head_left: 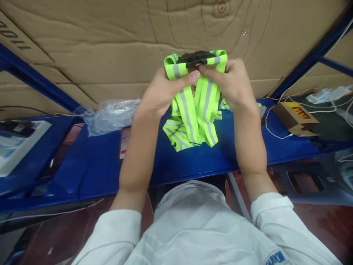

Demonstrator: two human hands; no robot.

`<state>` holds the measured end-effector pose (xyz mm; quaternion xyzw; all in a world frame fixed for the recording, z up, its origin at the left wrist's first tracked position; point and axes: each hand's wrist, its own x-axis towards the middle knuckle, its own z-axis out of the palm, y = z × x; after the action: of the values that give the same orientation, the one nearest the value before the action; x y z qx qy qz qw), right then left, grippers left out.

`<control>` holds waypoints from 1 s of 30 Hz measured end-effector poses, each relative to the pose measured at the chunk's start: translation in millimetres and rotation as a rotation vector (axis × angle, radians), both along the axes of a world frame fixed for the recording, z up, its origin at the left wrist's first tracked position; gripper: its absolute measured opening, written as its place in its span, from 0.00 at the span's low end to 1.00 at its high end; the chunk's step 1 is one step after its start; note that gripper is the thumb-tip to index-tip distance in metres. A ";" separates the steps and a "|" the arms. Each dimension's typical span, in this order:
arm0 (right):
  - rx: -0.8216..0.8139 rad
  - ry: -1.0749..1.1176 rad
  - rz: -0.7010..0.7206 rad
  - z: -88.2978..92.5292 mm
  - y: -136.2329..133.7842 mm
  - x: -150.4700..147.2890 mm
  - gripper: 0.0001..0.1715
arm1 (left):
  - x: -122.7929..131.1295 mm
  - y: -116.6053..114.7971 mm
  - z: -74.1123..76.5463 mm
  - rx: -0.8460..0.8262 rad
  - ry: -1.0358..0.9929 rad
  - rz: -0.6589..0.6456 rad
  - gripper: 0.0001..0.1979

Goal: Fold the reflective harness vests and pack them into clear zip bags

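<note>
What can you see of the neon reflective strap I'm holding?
The reflective strap is neon yellow-green webbing with grey stripes down its middle, folded into several loops. A black plastic buckle sits at its top. The left hand and right hand pinch it near the buckle, held upright; its lower folds seem to rest on the blue shelf.

Blue bench [242, 154]: crumpled plastic bag [110, 115], phone [124, 142] beside it, lower folds of reflective strap [190, 129], white cable [271, 129].

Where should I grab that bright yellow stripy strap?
Probably at the top, by the black plastic buckle, one hand from each side, as the left hand and right hand do. The neon yellow strap with grey reflective stripes hangs limp below, so the stiff buckle gives the firmest hold.
</note>
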<state>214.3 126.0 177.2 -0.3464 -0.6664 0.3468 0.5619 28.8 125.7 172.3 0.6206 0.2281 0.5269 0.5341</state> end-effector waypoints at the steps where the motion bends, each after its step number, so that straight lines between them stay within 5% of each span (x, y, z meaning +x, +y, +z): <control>1: 0.020 0.029 0.000 -2.0 2.9 -0.6 0.15 | -2.2 1.0 -0.2 0.004 0.015 -0.026 0.15; 9: -0.054 0.190 0.100 -10.8 6.1 -12.0 0.14 | -1.1 12.7 -13.3 0.021 -0.063 -0.178 0.16; 14: -0.111 0.176 0.201 -8.2 0.8 -15.8 0.18 | 4.9 13.3 -18.1 0.036 -0.007 -0.112 0.17; 21: 0.204 0.015 0.073 -10.0 0.7 -16.6 0.14 | -1.4 10.6 -12.5 0.050 -0.056 -0.210 0.20; 25: 0.216 -0.014 0.088 -7.5 0.2 -14.4 0.07 | -2.2 11.1 -15.7 0.023 -0.057 -0.223 0.16; 30: 0.098 -0.151 0.119 -6.3 2.8 -5.6 0.13 | -6.7 -1.1 -11.7 -0.031 0.269 -0.114 0.14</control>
<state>208.8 128.8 170.9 -0.3034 -0.7423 0.3196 0.5048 22.1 124.6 160.5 0.6893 0.2700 0.4042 0.5372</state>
